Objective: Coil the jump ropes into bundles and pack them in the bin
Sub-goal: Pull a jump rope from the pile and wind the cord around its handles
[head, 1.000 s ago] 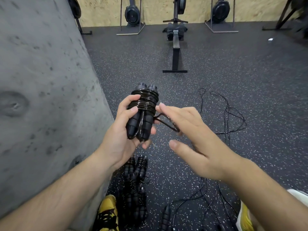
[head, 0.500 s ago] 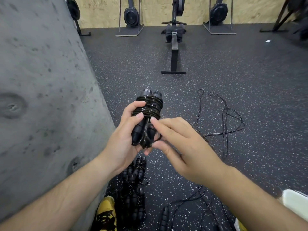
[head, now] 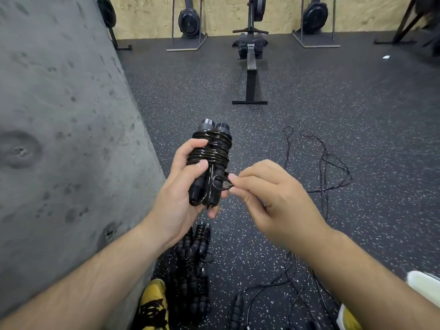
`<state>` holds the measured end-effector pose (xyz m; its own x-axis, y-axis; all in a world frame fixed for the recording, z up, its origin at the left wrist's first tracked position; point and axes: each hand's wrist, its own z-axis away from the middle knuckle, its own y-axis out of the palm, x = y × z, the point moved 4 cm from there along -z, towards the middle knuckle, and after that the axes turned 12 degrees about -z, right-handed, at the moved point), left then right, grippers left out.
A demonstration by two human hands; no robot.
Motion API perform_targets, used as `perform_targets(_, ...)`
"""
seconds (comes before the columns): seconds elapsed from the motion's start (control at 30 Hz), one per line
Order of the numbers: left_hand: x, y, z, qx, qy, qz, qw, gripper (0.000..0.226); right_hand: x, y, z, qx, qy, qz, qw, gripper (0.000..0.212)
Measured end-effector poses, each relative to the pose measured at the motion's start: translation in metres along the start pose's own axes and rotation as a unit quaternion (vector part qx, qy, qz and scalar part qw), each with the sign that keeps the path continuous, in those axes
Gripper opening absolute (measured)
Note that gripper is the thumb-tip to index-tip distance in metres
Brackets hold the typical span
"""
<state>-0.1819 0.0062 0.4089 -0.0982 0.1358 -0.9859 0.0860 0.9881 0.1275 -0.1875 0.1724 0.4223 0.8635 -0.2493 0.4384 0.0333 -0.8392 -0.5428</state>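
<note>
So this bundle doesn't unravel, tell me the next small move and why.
Probably pull the loose loop snug. The left hand grips the wound bundle, and the right hand pinches that loop, which stands slack beside it.

A: Count the hands and ropes.
B: Two hands: left hand (head: 181,194), right hand (head: 273,198). One coiled bundle (head: 212,148); one heap of bundles (head: 192,270) on the floor, number unclear.
A: Other items?
B: Two yellow shoes (head: 152,303) (head: 347,317); one flat rowing machine (head: 251,67); two upright rowing machines (head: 189,20) (head: 314,15).
</note>
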Motion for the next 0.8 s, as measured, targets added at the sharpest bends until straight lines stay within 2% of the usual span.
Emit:
perform_targets(0.17, 0.003, -0.001, 0.001, 0.001, 0.009, -0.007, 1.0, 0.032, 0.002, 0.005, 0.002, 0.035, 0.011, 0.038, 0.999, 0.014)
perform_targets(0.4, 0.004, -0.001, 0.0, 0.007, 0.009, -0.001, 1.0, 0.032, -0.003, 0.004, 0.002, 0.045, 0.005, 0.042, 0.998, 0.014)
perform_targets(0.8, 0.012, 0.008, 0.006, 0.012, 0.032, -0.06, 0.998, 0.037, 0.011, 0.025, 0.01, -0.138, 0.107, -0.049, 0.983, 0.008)
